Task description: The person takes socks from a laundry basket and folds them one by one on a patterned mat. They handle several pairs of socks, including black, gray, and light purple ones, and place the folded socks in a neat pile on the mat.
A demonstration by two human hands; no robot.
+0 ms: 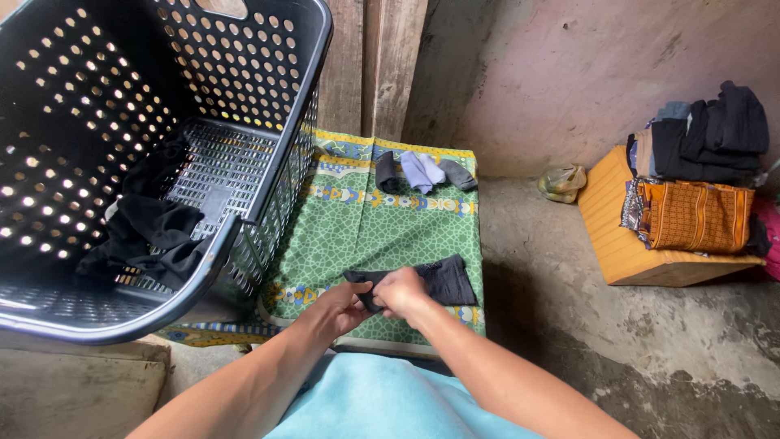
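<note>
A small dark garment [443,279] lies on a green patterned mat [366,228] spread on the floor. My left hand [340,305] and my right hand [402,293] meet at its left end, both pinching the dark cloth. At the mat's far edge lie several small pieces, dark grey and pale blue [422,172]. A black perforated laundry basket [268,162] stands tilted at the left, its rim over the mat's left side, with black clothes [150,232] inside.
A yellow-orange box [617,236] at the right carries a stack of folded dark and orange patterned clothes [699,171]. A small yellowish bag [562,182] lies by the wall. Pale blue cloth [382,402] covers my lap. Wooden planks and a rough wall stand behind.
</note>
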